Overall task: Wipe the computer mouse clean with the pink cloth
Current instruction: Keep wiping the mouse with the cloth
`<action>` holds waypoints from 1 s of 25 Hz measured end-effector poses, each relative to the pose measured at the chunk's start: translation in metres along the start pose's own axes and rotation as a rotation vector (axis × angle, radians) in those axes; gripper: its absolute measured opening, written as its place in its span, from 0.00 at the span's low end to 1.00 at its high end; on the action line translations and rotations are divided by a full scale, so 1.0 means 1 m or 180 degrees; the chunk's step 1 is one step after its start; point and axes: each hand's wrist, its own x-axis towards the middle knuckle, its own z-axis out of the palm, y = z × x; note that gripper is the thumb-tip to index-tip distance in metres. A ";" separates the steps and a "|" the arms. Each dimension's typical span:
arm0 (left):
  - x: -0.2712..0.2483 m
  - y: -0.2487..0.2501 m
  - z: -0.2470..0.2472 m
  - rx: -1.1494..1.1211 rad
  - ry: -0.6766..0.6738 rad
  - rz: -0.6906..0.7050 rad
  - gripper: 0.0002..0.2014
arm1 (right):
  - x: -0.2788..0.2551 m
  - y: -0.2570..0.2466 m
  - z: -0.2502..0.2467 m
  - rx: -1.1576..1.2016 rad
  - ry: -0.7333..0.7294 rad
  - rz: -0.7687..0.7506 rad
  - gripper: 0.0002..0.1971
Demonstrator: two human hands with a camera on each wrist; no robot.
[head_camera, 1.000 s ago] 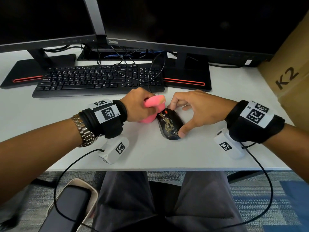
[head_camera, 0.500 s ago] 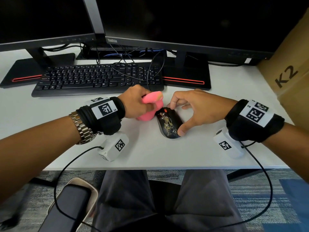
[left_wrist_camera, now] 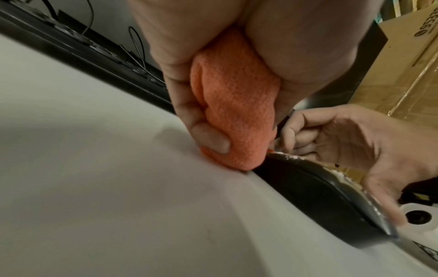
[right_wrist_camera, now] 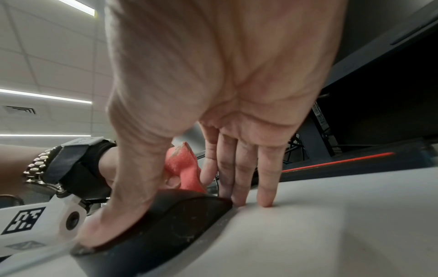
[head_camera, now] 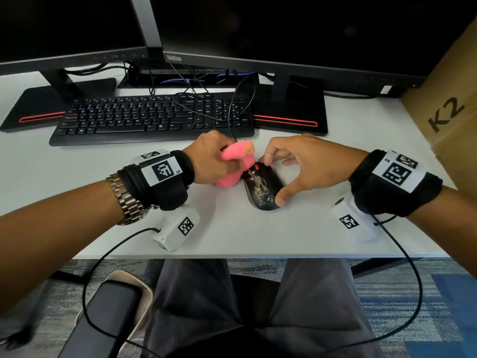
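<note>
A black computer mouse (head_camera: pixel 262 188) with a gold pattern lies on the white desk (head_camera: pixel 232 233), near its middle. My left hand (head_camera: pixel 227 164) grips the bunched pink cloth (head_camera: pixel 236 161). The cloth's lower end (left_wrist_camera: pixel 234 112) presses on the desk against the front left side of the mouse (left_wrist_camera: pixel 308 187). My right hand (head_camera: pixel 273 180) holds the mouse: the thumb lies on its rear, the curled index finger touches its front. In the right wrist view the other fingertips (right_wrist_camera: pixel 265 198) rest on the desk beside the mouse (right_wrist_camera: pixel 170 224), behind which the cloth (right_wrist_camera: pixel 184 168) shows.
A black keyboard (head_camera: pixel 152 117) lies just behind the hands, with loose cables (head_camera: pixel 232 112) over its right end. Two monitors on stands (head_camera: pixel 291 107) fill the back. A cardboard box (head_camera: pixel 451 112) stands at the right. The desk's front edge (head_camera: pixel 258 255) is close.
The left hand with the cloth has shifted a little to the left and back along the mouse's left side. The right hand keeps its hold and the mouse stays put.
</note>
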 end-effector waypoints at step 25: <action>0.000 -0.011 0.002 -0.0162 -0.0053 0.0078 0.01 | 0.000 -0.005 0.000 0.0001 0.0052 0.0022 0.35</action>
